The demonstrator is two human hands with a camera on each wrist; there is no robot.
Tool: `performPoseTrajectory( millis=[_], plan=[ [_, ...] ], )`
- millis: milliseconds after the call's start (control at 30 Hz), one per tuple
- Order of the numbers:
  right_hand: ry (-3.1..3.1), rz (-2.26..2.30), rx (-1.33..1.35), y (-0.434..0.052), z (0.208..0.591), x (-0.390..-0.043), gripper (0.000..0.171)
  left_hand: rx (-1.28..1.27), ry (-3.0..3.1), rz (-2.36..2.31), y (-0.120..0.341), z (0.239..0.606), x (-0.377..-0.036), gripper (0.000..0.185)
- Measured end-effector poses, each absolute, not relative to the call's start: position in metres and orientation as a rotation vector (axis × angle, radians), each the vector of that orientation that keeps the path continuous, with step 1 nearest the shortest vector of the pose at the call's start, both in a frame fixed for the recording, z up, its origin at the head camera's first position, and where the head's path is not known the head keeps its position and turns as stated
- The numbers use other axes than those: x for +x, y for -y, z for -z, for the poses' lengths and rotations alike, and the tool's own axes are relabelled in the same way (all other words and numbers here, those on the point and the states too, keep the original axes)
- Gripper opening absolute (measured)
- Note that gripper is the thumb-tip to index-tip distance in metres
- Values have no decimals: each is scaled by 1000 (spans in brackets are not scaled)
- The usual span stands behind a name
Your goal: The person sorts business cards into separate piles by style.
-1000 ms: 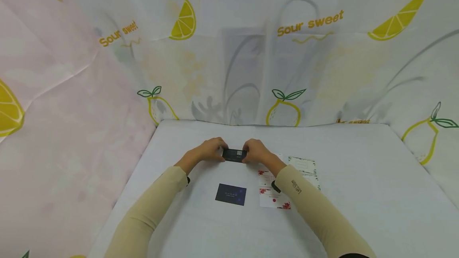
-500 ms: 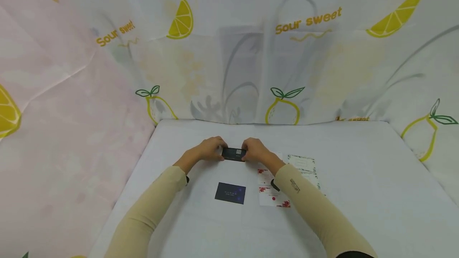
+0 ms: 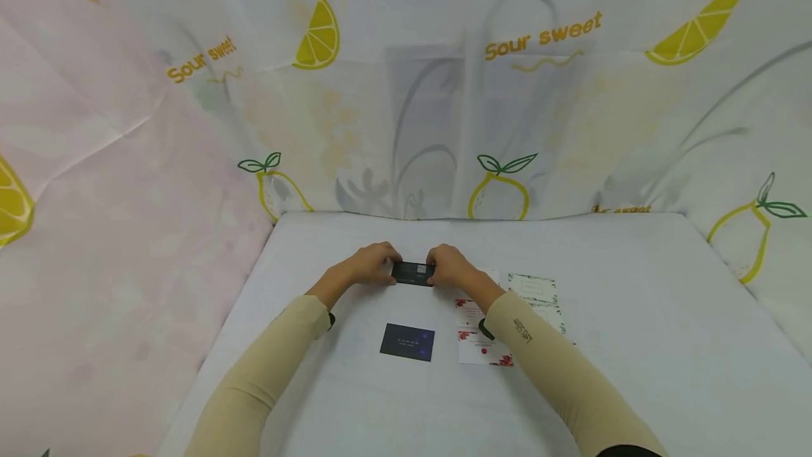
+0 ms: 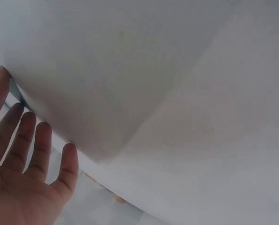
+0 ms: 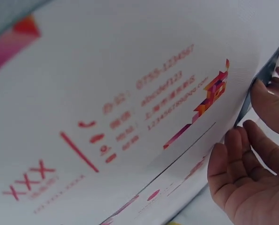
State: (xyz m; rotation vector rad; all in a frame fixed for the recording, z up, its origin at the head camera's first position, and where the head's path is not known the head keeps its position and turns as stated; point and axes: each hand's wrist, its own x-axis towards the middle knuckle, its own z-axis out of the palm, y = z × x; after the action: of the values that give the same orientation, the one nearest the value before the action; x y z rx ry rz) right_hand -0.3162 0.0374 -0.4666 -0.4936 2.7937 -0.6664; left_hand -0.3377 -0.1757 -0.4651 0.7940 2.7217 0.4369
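Note:
Over the middle of the white table (image 3: 634,316), both hands hold a small black card (image 3: 414,273) with a white code patch. My left hand (image 3: 388,270) pinches its left end and my right hand (image 3: 436,272) pinches its right end, fingers curled. In the left wrist view my left hand (image 4: 22,154) shows its palm and fingers reaching up to a thin dark edge. In the right wrist view my right hand (image 5: 247,178) has bent fingers beside a white card with red print (image 5: 130,108).
A dark blue card (image 3: 408,342) lies flat nearer to me. White cards with red marks (image 3: 476,344) lie under my right forearm, and a green-bordered card (image 3: 536,293) lies right of them. A lemon-print curtain (image 3: 507,90) walls in the table at the back and sides.
Both hands and the black card stay where they were. Only the head view has shifted slightly.

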Motion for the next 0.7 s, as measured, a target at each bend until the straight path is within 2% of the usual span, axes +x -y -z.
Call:
performPoseTrajectory(
  millis=[233,333,500,700],
  plan=[
    [-2806,617,-517,-39,461,-310,39,811,-2773,-474,178,462,-335,40],
    [-2872,618,-538,-52,455,-301,46,801,-2884,-444,183,460,-327,45],
    [-3031,538,-616,-92,448,-283,65,729,-2963,-350,200,460,-308,63],
    [-3110,465,-559,-150,448,-261,73,660,-2933,-296,216,469,-287,68]
  ],
)
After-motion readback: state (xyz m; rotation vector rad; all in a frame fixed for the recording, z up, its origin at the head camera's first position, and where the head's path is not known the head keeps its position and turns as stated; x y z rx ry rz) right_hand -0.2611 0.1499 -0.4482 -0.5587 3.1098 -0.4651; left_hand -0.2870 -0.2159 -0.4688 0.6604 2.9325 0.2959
